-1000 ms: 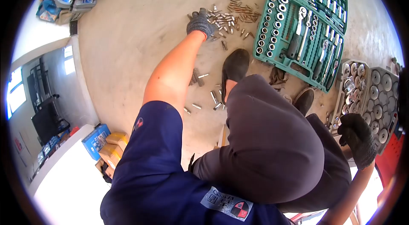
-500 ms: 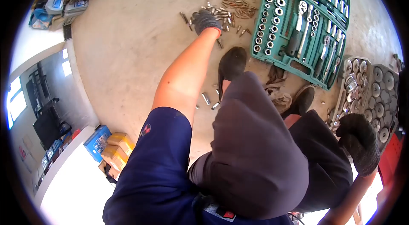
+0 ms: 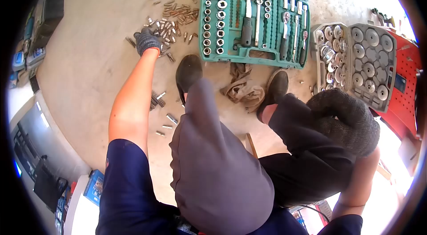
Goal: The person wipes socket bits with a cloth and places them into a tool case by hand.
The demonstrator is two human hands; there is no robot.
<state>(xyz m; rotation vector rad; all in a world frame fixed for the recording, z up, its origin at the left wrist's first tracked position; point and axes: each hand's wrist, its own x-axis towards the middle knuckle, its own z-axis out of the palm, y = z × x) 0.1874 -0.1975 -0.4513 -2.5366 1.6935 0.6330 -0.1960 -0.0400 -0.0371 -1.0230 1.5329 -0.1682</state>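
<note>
My left hand (image 3: 147,41), in a dark grey knit glove, is down on the floor at the left edge of a pile of small metal bits (image 3: 170,28). Its fingers are bent, and whatever lies under them is hidden. My right hand (image 3: 347,119), in the same kind of glove, is curled above my right knee, its fingertips turned out of sight. Beyond my feet lies an open green socket case (image 3: 231,52) holding sockets, ratchets and wrenches. A few loose sockets (image 3: 171,118) lie on the floor beside my left leg.
A brown rag (image 3: 244,92) lies between my shoes. On the right are an open grey case (image 3: 371,64) of round metal caps and a red perforated panel (image 3: 404,84). A dark box (image 3: 50,10) stands at upper left, a blue box (image 3: 94,187) at lower left.
The view has swung to the right, so the floor items appear further left. My left hand has stayed by the pile's left edge. My right hand has come nearer my knee.
</note>
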